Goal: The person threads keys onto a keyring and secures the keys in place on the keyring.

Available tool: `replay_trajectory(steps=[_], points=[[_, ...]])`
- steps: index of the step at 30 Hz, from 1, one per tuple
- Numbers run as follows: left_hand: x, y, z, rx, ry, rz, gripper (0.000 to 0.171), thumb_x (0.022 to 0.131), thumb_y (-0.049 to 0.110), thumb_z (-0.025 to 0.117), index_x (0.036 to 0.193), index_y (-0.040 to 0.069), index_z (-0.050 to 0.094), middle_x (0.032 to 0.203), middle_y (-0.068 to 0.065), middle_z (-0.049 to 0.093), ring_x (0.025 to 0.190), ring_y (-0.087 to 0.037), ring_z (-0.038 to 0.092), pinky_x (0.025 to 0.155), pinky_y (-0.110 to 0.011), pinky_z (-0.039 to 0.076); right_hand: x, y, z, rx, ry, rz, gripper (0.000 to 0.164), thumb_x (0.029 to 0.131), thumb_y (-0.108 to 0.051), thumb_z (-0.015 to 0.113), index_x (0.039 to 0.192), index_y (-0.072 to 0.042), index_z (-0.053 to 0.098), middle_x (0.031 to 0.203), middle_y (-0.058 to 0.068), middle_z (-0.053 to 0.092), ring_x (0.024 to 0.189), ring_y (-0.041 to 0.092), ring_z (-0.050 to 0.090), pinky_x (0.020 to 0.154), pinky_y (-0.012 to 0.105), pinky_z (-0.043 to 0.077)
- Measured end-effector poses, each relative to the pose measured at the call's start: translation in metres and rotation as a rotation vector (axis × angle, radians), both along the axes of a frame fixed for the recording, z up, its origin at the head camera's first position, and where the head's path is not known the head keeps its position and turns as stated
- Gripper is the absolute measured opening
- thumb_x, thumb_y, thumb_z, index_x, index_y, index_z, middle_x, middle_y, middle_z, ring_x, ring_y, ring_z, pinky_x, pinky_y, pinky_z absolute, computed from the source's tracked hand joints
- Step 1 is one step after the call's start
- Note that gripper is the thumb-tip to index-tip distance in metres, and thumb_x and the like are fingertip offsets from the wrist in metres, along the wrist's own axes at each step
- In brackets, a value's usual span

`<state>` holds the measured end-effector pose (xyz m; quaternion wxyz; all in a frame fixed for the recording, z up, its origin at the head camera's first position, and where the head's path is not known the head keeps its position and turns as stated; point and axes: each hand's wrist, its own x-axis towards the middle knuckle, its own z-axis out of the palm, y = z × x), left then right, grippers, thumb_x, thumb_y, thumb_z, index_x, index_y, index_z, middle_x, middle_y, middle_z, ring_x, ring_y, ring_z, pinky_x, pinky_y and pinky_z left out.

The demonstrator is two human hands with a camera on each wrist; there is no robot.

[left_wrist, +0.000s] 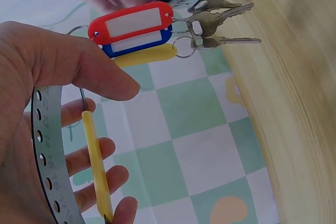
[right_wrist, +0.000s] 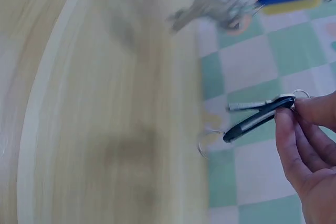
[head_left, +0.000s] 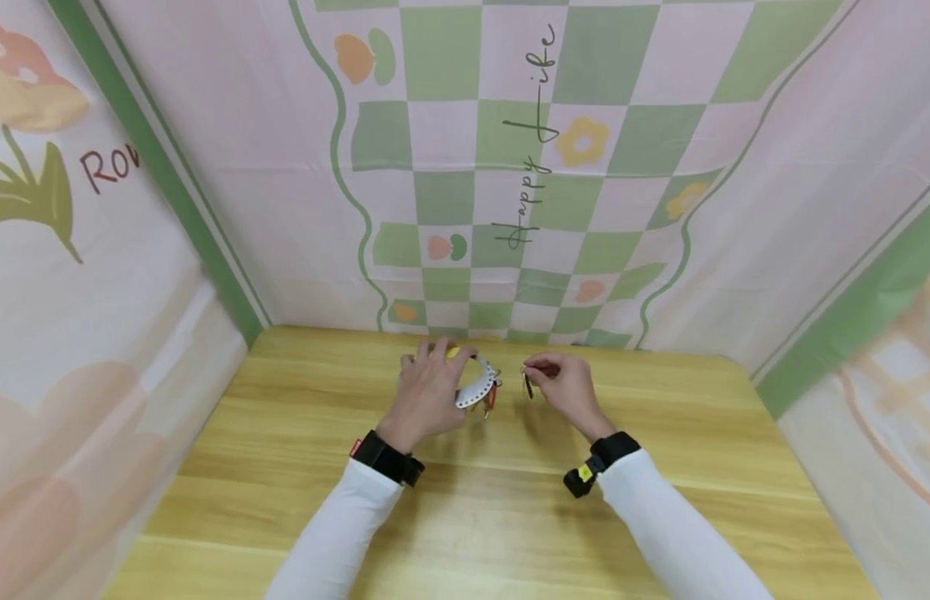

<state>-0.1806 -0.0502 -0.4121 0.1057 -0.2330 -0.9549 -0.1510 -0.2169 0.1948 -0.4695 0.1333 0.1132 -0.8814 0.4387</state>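
Observation:
My left hand (head_left: 427,392) grips a pale curved key ring plate (head_left: 476,393) with a row of numbered holes (left_wrist: 43,159). From it hang a red key tag (left_wrist: 131,22), a blue key tag (left_wrist: 140,43) and a yellow key tag (left_wrist: 149,56), with several metal keys (left_wrist: 210,23) on small split rings. A slim yellow piece (left_wrist: 94,161) stands between the thumb and fingers. To the right, my right hand (head_left: 566,387) pinches a black key tag (right_wrist: 257,121) edge-on; a metal key (right_wrist: 247,106) lies along it. This tag is apart from the plate.
Both hands are above the far part of a wooden table (head_left: 510,517). Behind it hangs a curtain (head_left: 502,192) with green and white checks, and printed cloth (head_left: 97,333) flanks the left side. Black straps (head_left: 382,457) circle both wrists.

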Motion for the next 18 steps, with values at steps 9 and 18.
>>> replay_trajectory(steps=[9, 18], points=[[0.002, 0.003, 0.0, 0.0, 0.001, -0.007, 0.087, 0.06, 0.008, 0.087, 0.141, 0.019, 0.057, 0.137, -0.017, 0.053, 0.121, -0.041, 0.051, 0.09, -0.064, 0.046, 0.022, 0.002, 0.023, -0.047, -0.028, 0.045, 0.01, 0.093, -0.005, 0.072, 0.101, -0.004, 0.077, 0.092, 0.008, 0.074, 0.08, 0.019, 0.069, 0.068, 0.026, 0.056], [0.003, 0.005, 0.0, -0.009, 0.006, -0.011, 0.085, 0.061, 0.01, 0.086, 0.141, 0.019, 0.057, 0.135, -0.018, 0.054, 0.119, -0.042, 0.052, 0.089, -0.064, 0.046, 0.031, 0.001, 0.032, 0.131, 0.046, 0.12, 0.012, 0.092, 0.003, 0.069, 0.098, -0.004, 0.077, 0.094, 0.009, 0.069, 0.08, 0.019, 0.065, 0.069, 0.032, 0.055]])
